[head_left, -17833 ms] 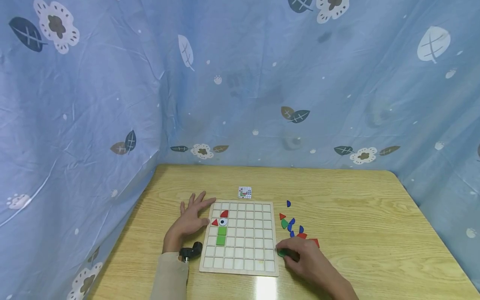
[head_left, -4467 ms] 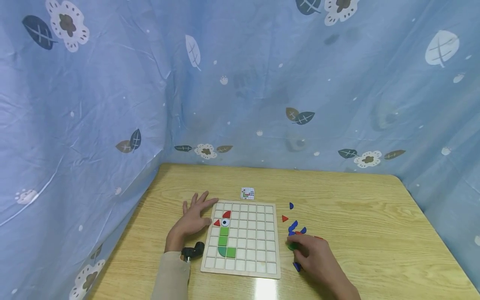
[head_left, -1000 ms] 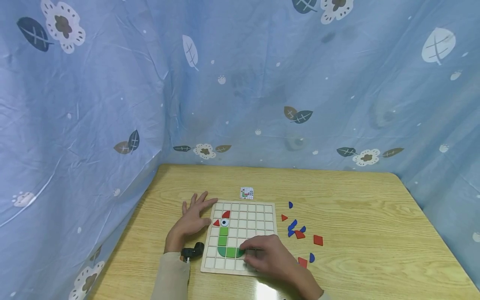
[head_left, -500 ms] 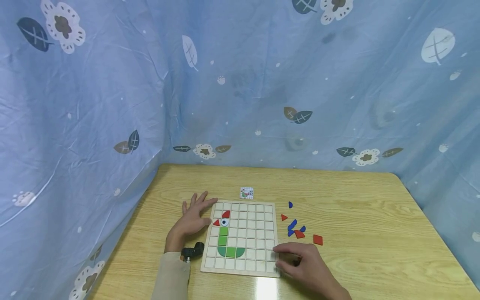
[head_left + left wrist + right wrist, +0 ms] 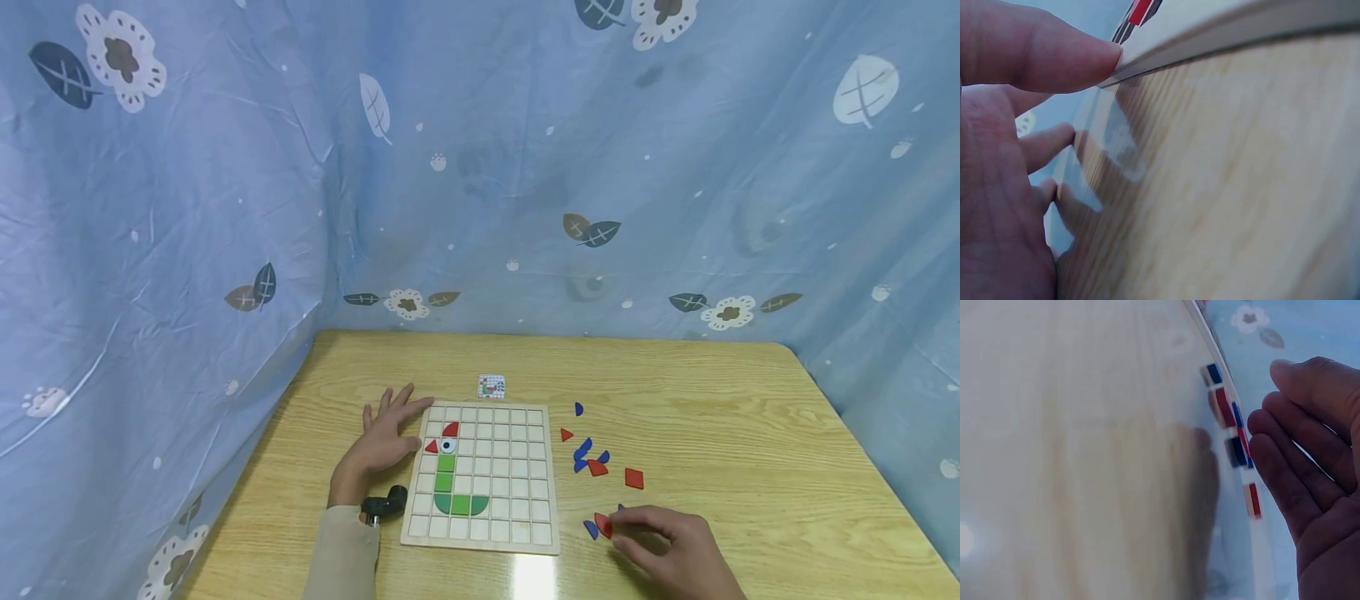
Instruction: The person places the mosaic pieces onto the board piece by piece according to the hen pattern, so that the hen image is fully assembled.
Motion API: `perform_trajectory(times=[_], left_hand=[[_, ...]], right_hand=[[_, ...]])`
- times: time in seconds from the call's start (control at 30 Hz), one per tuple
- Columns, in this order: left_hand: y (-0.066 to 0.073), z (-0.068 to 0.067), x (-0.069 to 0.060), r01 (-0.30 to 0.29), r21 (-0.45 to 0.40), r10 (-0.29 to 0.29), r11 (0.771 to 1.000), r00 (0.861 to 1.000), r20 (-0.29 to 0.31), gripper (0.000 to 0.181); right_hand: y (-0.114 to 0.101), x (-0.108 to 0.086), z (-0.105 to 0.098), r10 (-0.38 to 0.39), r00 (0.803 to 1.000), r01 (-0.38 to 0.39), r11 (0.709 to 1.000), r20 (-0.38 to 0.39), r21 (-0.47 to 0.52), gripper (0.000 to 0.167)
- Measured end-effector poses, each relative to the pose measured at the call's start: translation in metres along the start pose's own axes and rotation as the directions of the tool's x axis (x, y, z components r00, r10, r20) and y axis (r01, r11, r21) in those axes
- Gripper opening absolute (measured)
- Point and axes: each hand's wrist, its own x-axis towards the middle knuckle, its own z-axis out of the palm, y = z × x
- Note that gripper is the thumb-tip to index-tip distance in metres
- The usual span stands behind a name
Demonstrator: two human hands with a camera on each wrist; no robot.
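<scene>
The left hand spreads its fingers, thumb touching a pale, gridded wooden board; the right hand has loosely bent fingers parted from the thumb, a flat red piece at their tips, contact unclear; just beyond lies a blue half-disc.

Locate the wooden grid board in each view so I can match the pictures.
Head: the grid board lies at lower centre.
Left wrist: its edge slants across the top toward the upper right corner, by the thumb of the left hand.
Right wrist: it cannot be made out.
Shared landmark: the wooden table, in all three views.
</scene>
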Motion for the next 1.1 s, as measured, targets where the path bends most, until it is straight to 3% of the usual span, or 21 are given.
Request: perform_trajectory(times=[0.13, 0.27, 0.43, 0.53, 0.63, 0.83, 1.1], left_hand=[[-0.001, 0.000, 0.000, -0.005, 0.001, 0.005, 1.000, 1.000, -0.002, 0.074], [-0.002, -0.002, -0.001, -0.011, 0.007, 0.011, 1.000, 1.000, 0.002, 0.075], [-0.002, -0.001, -0.001, -0.010, 0.008, 0.010, 1.000, 1.000, 0.001, 0.075], [-0.001, 0.000, -0.001, -0.007, 0.004, 0.007, 1.000, 1.000, -0.005, 0.075], [-0.001, 0.000, -0.001, -0.011, -0.002, 0.011, 1.000, 1.000, -0.011, 0.074], [-0.001, 0.000, 0.000, -0.016, -0.010, 0.016, 1.000, 1.000, -0.005, 0.075], [-0.001, 0.000, 0.000, -0.007, -0.004, 0.007, 1.000, 1.000, 0.004, 0.073]], right_hand=[[0.002, -0.002, -0.006, 0.083, 0.995, -0.080, 0.995, 0.063, -0.060, 0.025], [0.003, 0.000, -0.006, 0.114, 0.991, -0.106, 0.989, 0.076, -0.098, 0.025], [0.005, 0.003, 0.000, 0.020, 1.000, -0.021, 0.994, -0.009, -0.104, 0.028], [0.006, 0.004, 0.006, -0.065, 0.996, 0.060, 0.995, -0.061, -0.084, 0.035], [0.005, 0.007, 0.010, -0.093, 0.993, 0.089, 0.994, -0.072, -0.067, 0.037], [0.003, 0.011, 0.014, -0.080, 0.996, 0.077, 0.994, -0.034, -0.083, 0.036], [-0.003, 0.012, 0.012, 0.019, 1.000, -0.017, 0.988, 0.011, -0.155, 0.033]])
